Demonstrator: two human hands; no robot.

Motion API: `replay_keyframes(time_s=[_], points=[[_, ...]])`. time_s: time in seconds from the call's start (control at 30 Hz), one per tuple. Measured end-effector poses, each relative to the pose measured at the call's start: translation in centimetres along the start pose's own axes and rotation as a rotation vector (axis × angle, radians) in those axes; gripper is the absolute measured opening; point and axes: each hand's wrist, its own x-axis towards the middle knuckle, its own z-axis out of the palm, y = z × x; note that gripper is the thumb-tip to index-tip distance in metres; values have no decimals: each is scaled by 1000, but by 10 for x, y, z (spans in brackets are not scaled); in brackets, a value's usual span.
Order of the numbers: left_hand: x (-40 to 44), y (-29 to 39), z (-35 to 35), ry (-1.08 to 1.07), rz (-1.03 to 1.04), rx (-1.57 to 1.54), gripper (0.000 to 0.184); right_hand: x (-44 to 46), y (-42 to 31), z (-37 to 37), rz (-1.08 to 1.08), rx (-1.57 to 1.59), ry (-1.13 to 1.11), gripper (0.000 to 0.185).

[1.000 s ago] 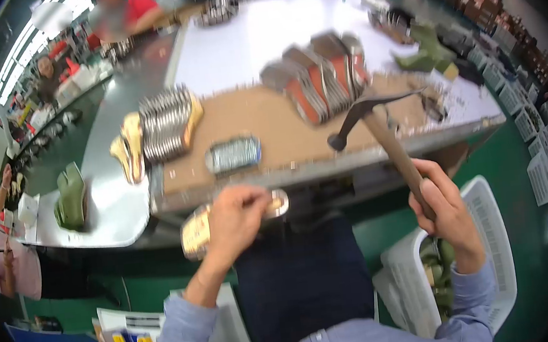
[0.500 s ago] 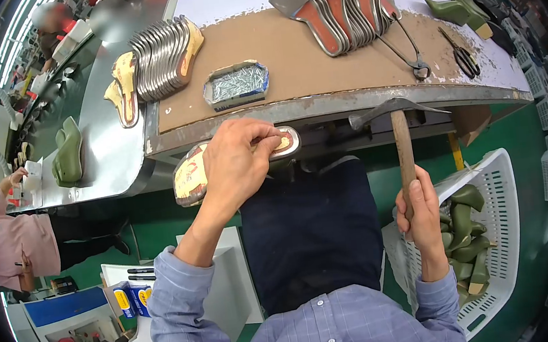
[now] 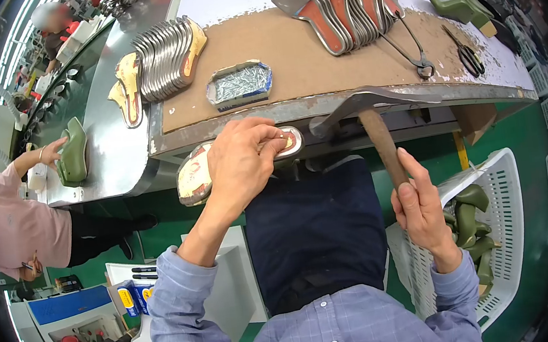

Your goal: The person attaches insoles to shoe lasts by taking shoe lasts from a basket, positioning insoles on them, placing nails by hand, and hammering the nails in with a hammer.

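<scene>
In my right hand (image 3: 421,209) is a hammer (image 3: 383,139), gripped by its wooden handle. Its metal head is above and to the right of a sole-shaped piece (image 3: 194,175), apart from it. That piece has a metal rim and a cream and reddish-brown face, and lies just in front of the bench edge. My left hand (image 3: 243,161) rests over its middle, with thumb and forefinger pinched near the narrow end. Whatever is between those fingertips is too small or hidden to make out.
On the bench (image 3: 304,74) stand a box of nails (image 3: 239,84), rows of metal-edged sole pieces (image 3: 165,59), pincers (image 3: 419,62) and scissors (image 3: 467,54). A white basket (image 3: 509,213) of green shoe lasts (image 3: 469,217) is at lower right. At left, a person in pink (image 3: 36,226) touches a green last (image 3: 72,155).
The hammer has swung left, its head now closer to the sole-shaped piece. My left hand keeps its pinch there. The person in pink has reached over to the green last.
</scene>
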Motion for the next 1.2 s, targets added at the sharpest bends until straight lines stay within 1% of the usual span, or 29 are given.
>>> replay_keyframes(time_s=[0.03, 0.07, 0.13, 0.17, 0.23, 0.27, 0.3, 0.37, 0.4, 0.43, 0.47, 0.5, 0.53, 0.57, 0.6, 0.63, 0.67, 0.7, 0.73, 0.77, 0.83, 0.87, 0.9, 0.97, 1.0, 1.07, 1.2], points=[[0, -1, 1, 1, -1, 1, 9, 4, 0, -1, -63, -75, -50, 44], [0, -3, 3, 15, 8, -11, 9, 8, -4, -2, -65, -74, -53, 44], [0, -3, 3, 36, 14, -21, 9, 19, -14, -2, -205, -177, -54, 42], [0, -1, 2, 17, -3, -9, 9, 22, -17, -2, -210, -176, -57, 42], [2, -1, 0, 7, -18, 3, 10, 28, -22, -1, -326, -107, -8, 43], [2, -1, 1, 8, -23, -8, 10, 31, -24, -1, -363, -124, 0, 44], [1, -1, 1, 4, -32, -20, 11, 36, -30, 1, -368, -126, -4, 44], [0, 2, 0, 11, -38, 15, 12, 48, -43, 5, -245, -314, -216, 45], [1, 1, 0, 9, -35, 8, 11, 50, -45, 5, -203, -279, -180, 46], [2, 1, 0, 9, -33, 1, 11, 52, -50, 2, -212, -302, -168, 45], [2, 0, -1, 13, -34, 2, 11, 51, -51, 2, -258, -325, -118, 45], [2, -2, -2, -33, -47, 0, 15, 48, -50, 1, -297, -347, -65, 44], [2, -3, -2, -81, -59, -3, 20, 42, -43, -2, -247, -255, -25, 44], [2, -4, -4, -84, -58, -1, 20, 37, -36, -3, -199, -163, 15, 44], [1, -6, -8, -110, -43, 2, 29, 34, -36, 1, -186, -48, 44, 45], [-1, -9, -12, -143, -28, 6, 39, 33, -35, 2, -176, -42, 51, 45], [-1, -13, -18, -156, -26, 8, 39, 32, -35, 1, -7, 48, 40, 46], [-1, -19, -25, -182, 100, 194, 46, 31, -37, -1, 159, 139, 32, 47], [1, -21, -29, -203, 229, 379, 54, 33, -43, -2, 333, 323, 25, 48], [2, -19, -29, -216, 243, 379, 54, 30, -35, -2, 340, 330, 41, 48], [-1, -12, -27, -212, 168, 348, 51, 24, -7, 0, 195, 164, 105, 50], [-1, -9, -26, -227, 172, 346, 51, 21, 5, -4, 128, 80, 107, 49], [-1, -7, -26, -250, 137, 338, 50, 19, 7, -4, 141, 85, 111, 49], [0, -4, -26, -271, 104, 330, 49, 18, 10, -6, 9, -77, 100, 46], [0, -4, -26, -277, 95, 338, 49, 19, 9, -6, 13, -76, 102, 46], [-1, -3, -25, -284, 84, 344, 48, 20, 6, -6, -108, -140, 54, 46], [-1, -3, -23, -278, 83, 366, 51, 29, -5, -6, -154, -134, -11, 48]])
